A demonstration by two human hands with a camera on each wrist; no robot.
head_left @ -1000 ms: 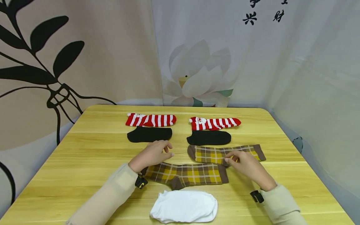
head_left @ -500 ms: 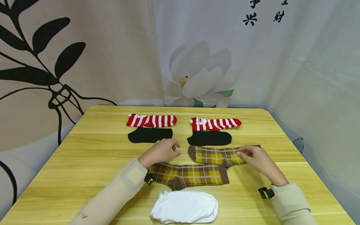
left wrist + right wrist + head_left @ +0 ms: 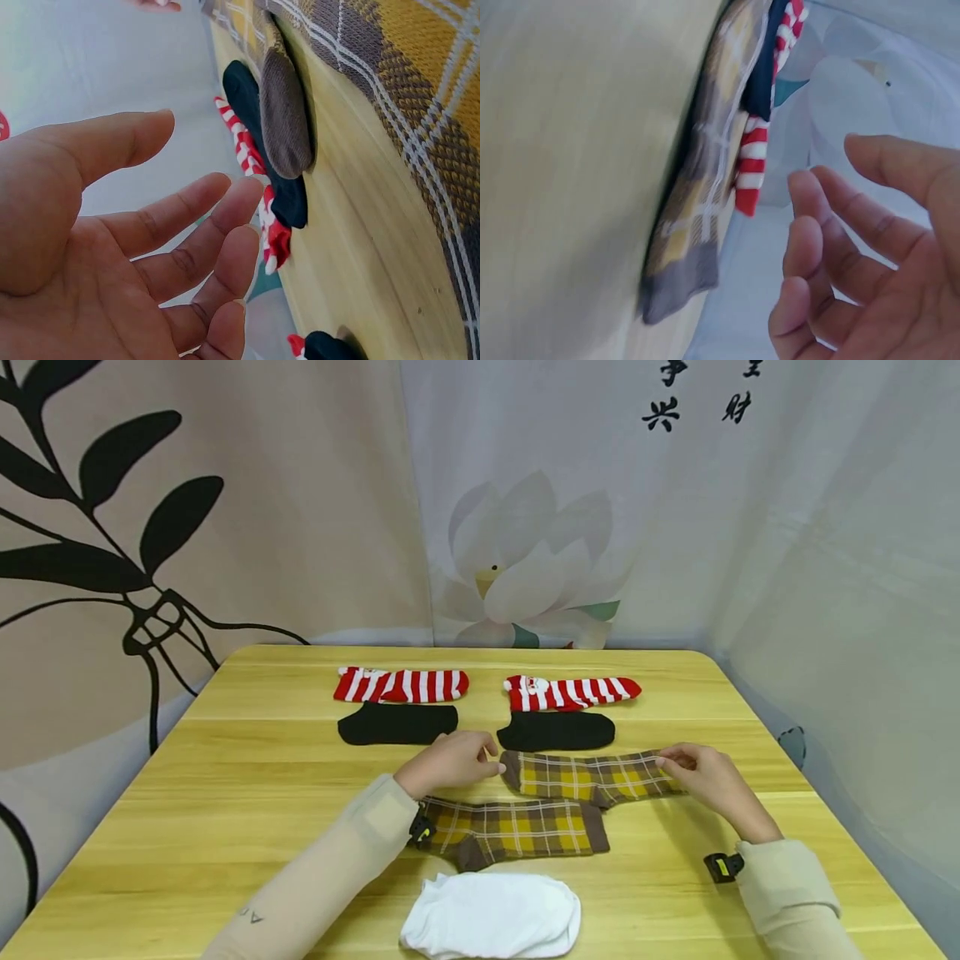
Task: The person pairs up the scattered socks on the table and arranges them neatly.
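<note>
A brown-and-yellow plaid sock (image 3: 577, 774) lies right of the table's middle, toe to the left. My left hand (image 3: 450, 762) hovers by that toe, fingers loosely bent and holding nothing; in the left wrist view a gap shows between the fingers (image 3: 240, 199) and the brown toe. Over the sock's other end, my right hand (image 3: 708, 781) hides the cuff in the head view. The right wrist view shows the brown cuff (image 3: 681, 285) apart from this hand's relaxed, bare fingers. Nearer and to the left lies a matching plaid sock (image 3: 525, 828), its toe end behind the left wrist.
Two red-and-white striped socks (image 3: 435, 686) lie along the far side of the table (image 3: 225, 827). Just in front of them are two black socks (image 3: 555, 731). White socks (image 3: 491, 914) lie bunched flat at the near edge. A printed curtain (image 3: 337, 510) hangs behind.
My left hand has shifted right, from above the nearer plaid sock toward the farther one's toe. The right hand has slid right along the farther sock to its cuff. The socks lie still.
</note>
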